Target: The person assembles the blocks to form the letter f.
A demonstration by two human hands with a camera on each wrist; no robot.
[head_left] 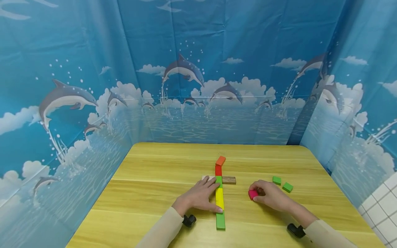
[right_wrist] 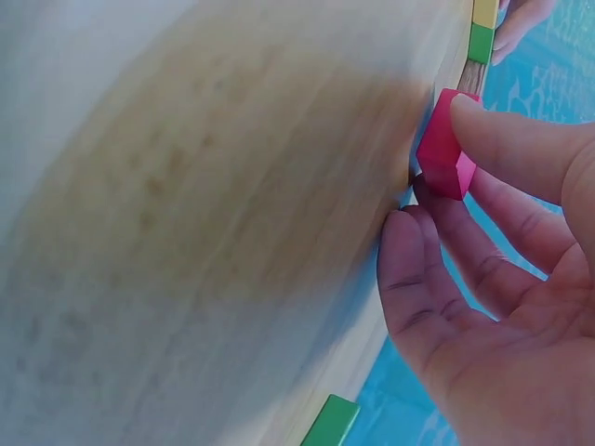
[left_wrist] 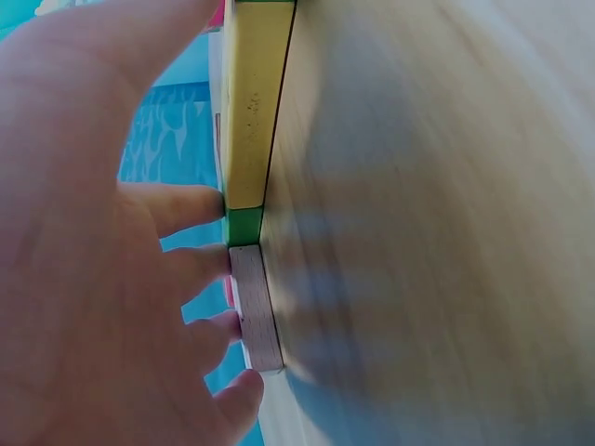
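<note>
Bright blocks, yellow wood table (head_left: 155, 193), blue dolphin-print curtain (head_left: 77, 69).
Pink block (head_left: 252, 194) between the right fingers (head_left: 258, 189); yellow block (head_left: 219, 198) beside the left fingers (head_left: 212, 182); green cubes (head_left: 282, 184) beyond.

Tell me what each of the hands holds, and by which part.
The right hand pinches the pink block by its sides. The left hand holds nothing; its straight fingers rest against the row of blocks.

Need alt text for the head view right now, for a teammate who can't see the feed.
A person's left hand rests flat beside a line of coloured blocks on a wooden table, while the right hand pinches a pink block. Two small green blocks lie to the right; blue dolphin curtains surround the table.
</note>
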